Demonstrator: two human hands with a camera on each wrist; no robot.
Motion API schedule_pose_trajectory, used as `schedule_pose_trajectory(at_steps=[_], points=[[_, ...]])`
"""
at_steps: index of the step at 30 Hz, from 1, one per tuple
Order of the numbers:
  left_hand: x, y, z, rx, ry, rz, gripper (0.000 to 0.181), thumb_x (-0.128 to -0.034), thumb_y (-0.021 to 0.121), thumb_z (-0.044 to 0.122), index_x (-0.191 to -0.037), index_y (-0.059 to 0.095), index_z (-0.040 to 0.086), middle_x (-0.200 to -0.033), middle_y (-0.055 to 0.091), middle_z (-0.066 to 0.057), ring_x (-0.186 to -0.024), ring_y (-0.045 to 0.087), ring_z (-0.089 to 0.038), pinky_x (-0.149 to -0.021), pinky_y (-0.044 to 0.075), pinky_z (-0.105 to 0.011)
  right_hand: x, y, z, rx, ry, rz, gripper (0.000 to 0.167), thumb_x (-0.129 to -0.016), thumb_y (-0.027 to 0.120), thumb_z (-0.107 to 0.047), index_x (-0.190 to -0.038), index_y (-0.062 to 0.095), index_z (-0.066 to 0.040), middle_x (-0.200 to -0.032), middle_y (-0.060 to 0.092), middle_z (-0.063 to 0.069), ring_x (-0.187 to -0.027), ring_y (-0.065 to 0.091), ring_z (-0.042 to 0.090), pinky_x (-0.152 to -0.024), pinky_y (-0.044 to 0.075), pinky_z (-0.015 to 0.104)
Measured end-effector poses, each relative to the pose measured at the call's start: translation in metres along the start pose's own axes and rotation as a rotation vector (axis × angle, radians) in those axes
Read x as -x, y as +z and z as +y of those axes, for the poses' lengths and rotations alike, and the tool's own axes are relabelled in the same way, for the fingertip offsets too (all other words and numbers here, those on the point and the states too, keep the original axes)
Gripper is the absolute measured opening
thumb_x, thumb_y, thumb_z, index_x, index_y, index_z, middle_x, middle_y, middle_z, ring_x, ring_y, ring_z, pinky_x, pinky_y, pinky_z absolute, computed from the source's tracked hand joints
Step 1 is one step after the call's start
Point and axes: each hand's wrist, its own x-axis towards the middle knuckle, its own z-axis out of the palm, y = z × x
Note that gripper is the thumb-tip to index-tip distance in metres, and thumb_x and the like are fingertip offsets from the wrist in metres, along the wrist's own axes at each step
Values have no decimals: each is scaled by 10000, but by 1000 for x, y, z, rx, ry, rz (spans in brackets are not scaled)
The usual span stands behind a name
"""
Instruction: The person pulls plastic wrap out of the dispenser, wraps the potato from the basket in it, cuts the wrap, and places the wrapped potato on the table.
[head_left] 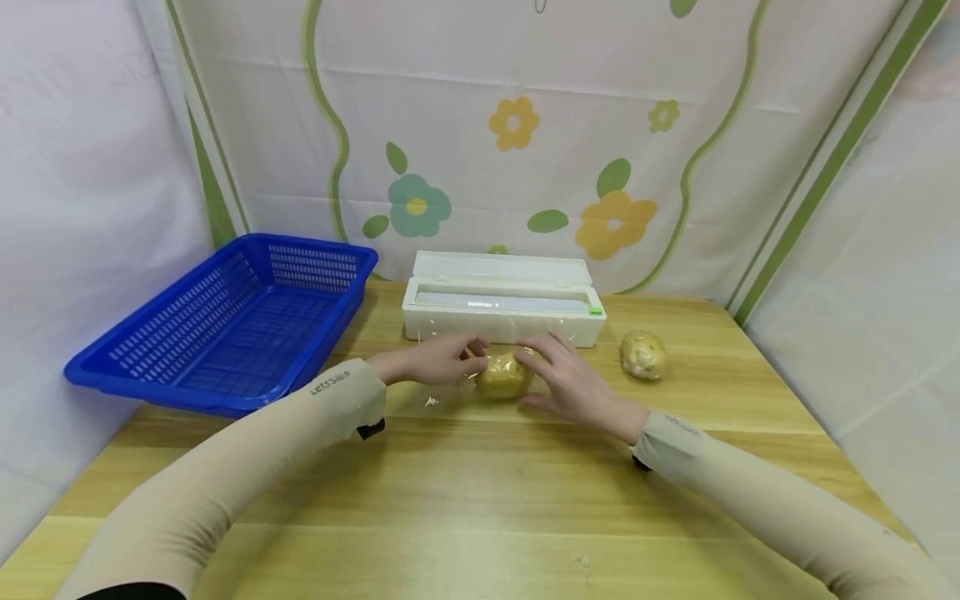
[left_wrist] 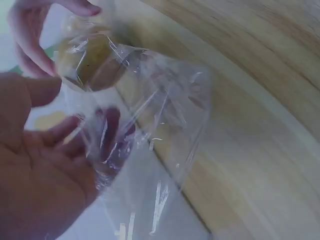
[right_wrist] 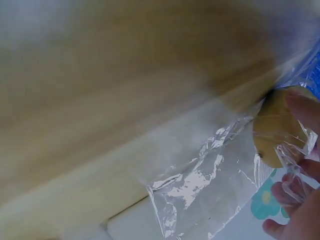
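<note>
A yellow potato (head_left: 504, 377), partly covered by clear plastic film (left_wrist: 172, 107), is at the middle of the table between the hands. My right hand (head_left: 576, 388) holds it from the right; in the right wrist view its thumb lies on the potato (right_wrist: 275, 127) and crumpled film bunches by the fingers. At the potato's left, my left hand (head_left: 437, 360) has its thumb extended and its fingers loosely bent. In the left wrist view these fingers (left_wrist: 112, 127) show through the film, which spreads out beyond them.
Behind the hands stands a white film box (head_left: 502, 321) with its lid raised and a green slider at its right end. A second potato (head_left: 643, 356), shiny with film, lies at the right. The blue plastic basket (head_left: 300, 333) occupies the left side. Fabric walls (head_left: 465, 108) surround the wooden table (head_left: 480, 500).
</note>
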Motion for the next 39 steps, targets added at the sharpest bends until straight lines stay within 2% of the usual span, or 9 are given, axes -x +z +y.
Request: schedule_pose_trajectory(at_steps=[4,7,12,15,18,26,32,34,39], points=[[4,-4,10,-108,36,132,420,-1035,527,237,-1343,489,-46,-1312,545,-181,-1138,570,-283,-929,483,-383,-6,0,3,20,52,-52,781,-609,952,-288,-1217,597,48,-1237,590,188,-1143,547,340,-1044,311,616],[9,-5,20,-246,81,213,390,-1018,563,233,-1309,536,-24,-1282,537,-154,-1133,540,-277,-943,460,-397,-10,1,5,24,92,-105,772,-627,945,-318,-1212,592,41,-1180,617,152,-1103,560,321,-1047,326,586],[15,1,29,-450,157,306,327,-958,661,250,-1202,643,33,-1167,588,-86,-1056,544,-237,-896,470,-389,-15,6,9,-5,190,-144,757,-642,937,-320,-1211,590,38,-1117,637,139,-1042,575,303,-1015,376,524],[16,8,27,-556,171,285,397,-915,713,298,-1216,644,48,-1163,617,-89,-1054,571,-253,-905,475,-408,-18,8,10,-32,251,-157,749,-645,935,-330,-1210,594,24,-1113,644,135,-1033,583,302,-986,399,497],[15,12,25,-629,155,229,547,-876,746,356,-1303,593,49,-1208,612,-102,-1104,559,-287,-954,446,-441,-20,8,9,-50,307,-178,723,-656,925,-370,-1197,604,-12,-1120,647,114,-1043,587,297,-988,389,505],[-1,13,18,-622,89,155,732,-763,856,372,-1352,538,73,-1285,552,-121,-1161,499,-305,-994,405,-433,-25,9,11,-54,410,-219,642,-634,911,-450,-1089,638,-88,-986,656,9,-901,593,199,-937,389,476],[-15,21,9,-607,58,204,757,-698,906,327,-1316,544,79,-1230,534,-114,-1107,488,-283,-945,435,-407,-29,9,18,-181,485,-248,529,-677,899,-408,-1020,656,-87,-901,635,-28,-787,578,143,-738,482,356],[-19,23,7,-631,74,231,740,-694,910,304,-1297,547,75,-1200,533,-112,-1089,483,-279,-950,428,-404,-28,10,20,-203,506,-256,497,-699,889,-408,-1005,660,-92,-884,627,-34,-758,573,130,-665,487,321],[-26,24,6,-753,119,281,658,-728,888,283,-1252,573,39,-1151,557,-131,-1051,485,-279,-945,434,-388,-29,10,21,-228,516,-269,490,-735,870,-402,-1049,673,-81,-913,648,-21,-769,585,114,-657,493,308]])
